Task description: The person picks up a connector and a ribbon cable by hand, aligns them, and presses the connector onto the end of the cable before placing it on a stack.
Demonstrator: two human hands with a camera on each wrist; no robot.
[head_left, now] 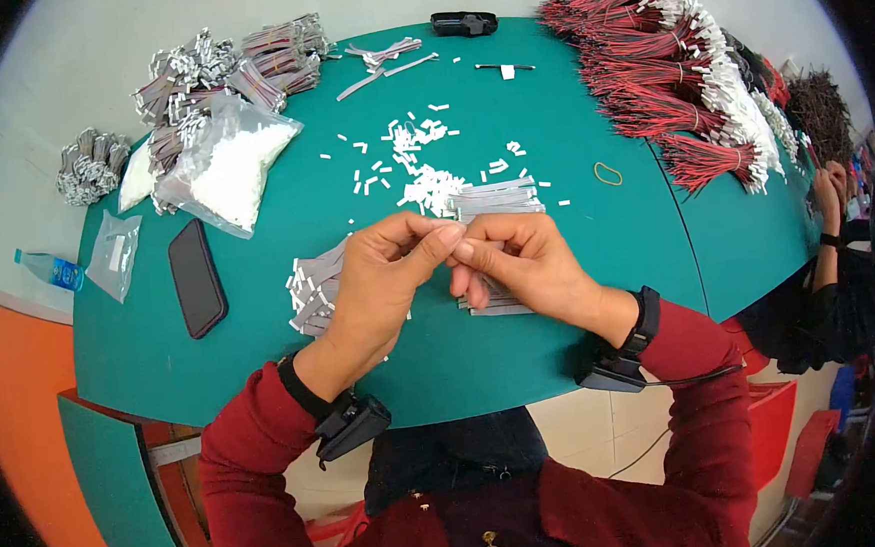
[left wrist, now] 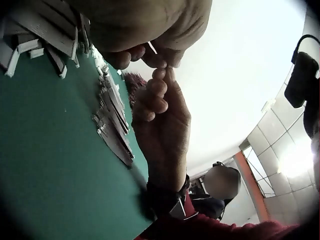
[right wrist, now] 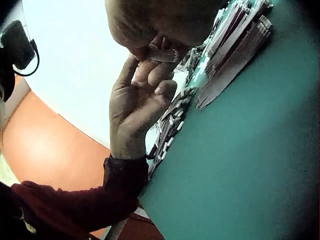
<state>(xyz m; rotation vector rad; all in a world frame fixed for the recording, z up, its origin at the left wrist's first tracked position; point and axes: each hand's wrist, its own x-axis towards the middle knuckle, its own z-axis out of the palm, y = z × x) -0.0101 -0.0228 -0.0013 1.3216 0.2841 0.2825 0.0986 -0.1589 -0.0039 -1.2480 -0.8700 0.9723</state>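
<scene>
My left hand [head_left: 378, 277] and right hand [head_left: 542, 267] meet fingertip to fingertip above the table, thumbs against index fingers. A small white connector piece [left wrist: 152, 47] peeks out between the left fingers in the left wrist view. The right fingers pinch a flat grey ribbon cable [right wrist: 167, 55], its end showing in the right wrist view; the rest is hidden by the hands. Beyond the fingertips lies a stack of grey ribbon cables [head_left: 498, 200] beside a heap of loose white connectors [head_left: 432, 189]. Ribbon cables with white ends [head_left: 314, 296] lie by the left hand.
A phone [head_left: 197, 278] and a bag of white pieces [head_left: 236, 170] lie left. Cable bundles [head_left: 185, 78] are piled at the back left, red-black wire bundles [head_left: 645, 60] at the right. A rubber band [head_left: 608, 174] lies nearby. Another person's arm [head_left: 827, 220] is at far right.
</scene>
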